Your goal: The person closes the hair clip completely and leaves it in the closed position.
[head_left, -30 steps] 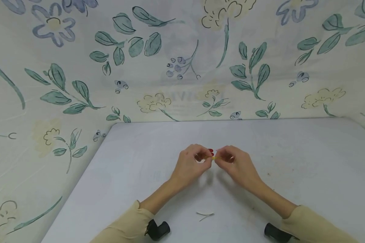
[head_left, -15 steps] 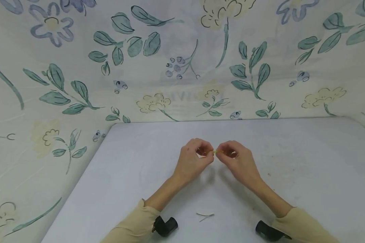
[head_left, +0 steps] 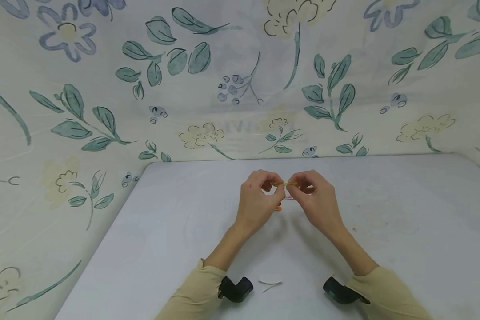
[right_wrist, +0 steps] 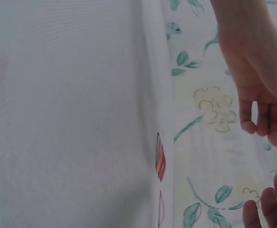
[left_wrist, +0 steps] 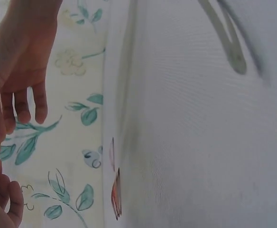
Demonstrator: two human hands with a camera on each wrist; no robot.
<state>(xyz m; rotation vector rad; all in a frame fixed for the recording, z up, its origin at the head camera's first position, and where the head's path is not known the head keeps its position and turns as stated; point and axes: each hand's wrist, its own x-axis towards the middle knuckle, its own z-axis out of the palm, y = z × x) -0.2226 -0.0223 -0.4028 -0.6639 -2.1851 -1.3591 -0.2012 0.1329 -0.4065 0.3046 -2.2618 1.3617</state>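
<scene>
- On my head feed, the left hand [head_left: 257, 198] pinches one end of a small yellow piece [head_left: 286, 183] between thumb and fingertips.
- The right hand [head_left: 318, 200] pinches the other end the same way, so both hands are grasping it.
- I have that piece held above the far half of the white table [head_left: 176, 222], fingertips near each other.
- It looks thin and narrow, bright yellow; my left wrist feed shows dark marks on it, too small to read.
- Beneath the hands I make out a reddish-orange item [head_left: 278, 207], partly hidden by the left hand, and a pinkish one [head_left: 289, 197] just beside it.
- Nearer me, thin whitish strips [head_left: 270, 283] lie crossed on the table, between the two black wrist cameras [head_left: 237, 290].
</scene>
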